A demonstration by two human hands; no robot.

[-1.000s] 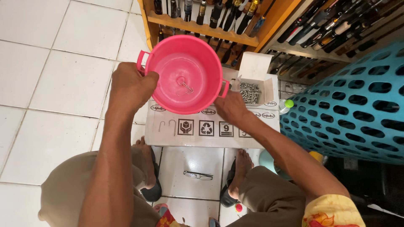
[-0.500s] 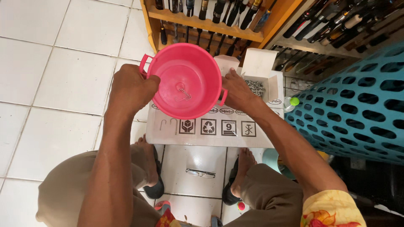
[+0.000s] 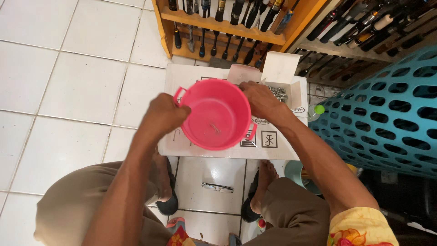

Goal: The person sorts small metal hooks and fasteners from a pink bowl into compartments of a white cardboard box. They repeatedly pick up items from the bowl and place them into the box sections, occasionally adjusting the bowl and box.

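A person's bare forearms end in a left hand (image 3: 165, 116) and right hand (image 3: 260, 99) without rings or a watch. Khaki trousers (image 3: 82, 205) cover both legs, a yellow floral sleeve (image 3: 362, 228) the right arm; feet are bare.

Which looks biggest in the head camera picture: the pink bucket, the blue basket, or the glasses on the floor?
1. Blue basket, though the picture cuts it off.
2. Pink bucket, held up nearer the camera, so it looks larger than it is.
3. Glasses.
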